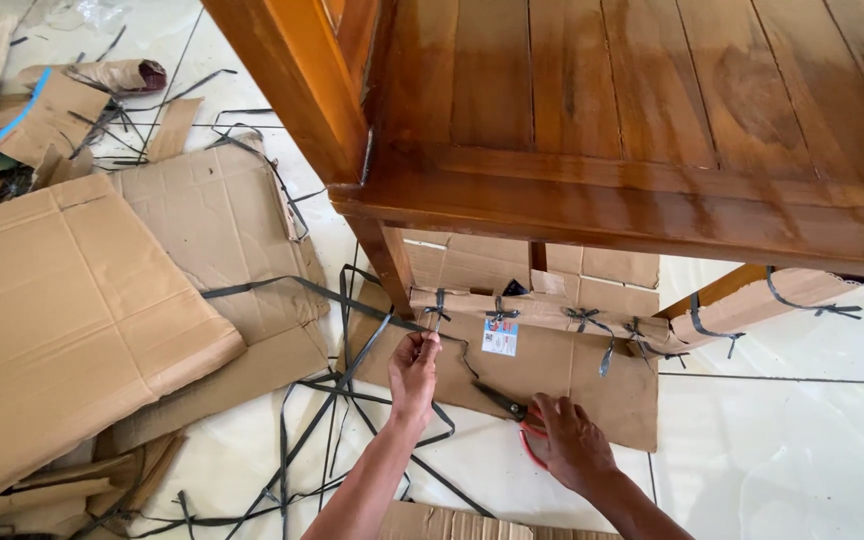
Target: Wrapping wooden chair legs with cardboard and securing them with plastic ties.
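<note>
A wooden table point(652, 120) fills the upper right of the frame, standing on a white tile floor point(782, 450). Flattened cardboard sheets point(72, 310) cover the left side. At lower centre, a cardboard wrap point(552, 365) is tied along the table's lower rail with dark straps point(332, 400), whose loose ends trail over the floor. The left hand point(414, 372) pinches one strap taut, fingers closed on it just below the wrap's left edge. The right hand point(567, 440) is closed around red-handled scissors point(512, 408), blades pointing up-left toward that strap, lying between both hands.
</note>
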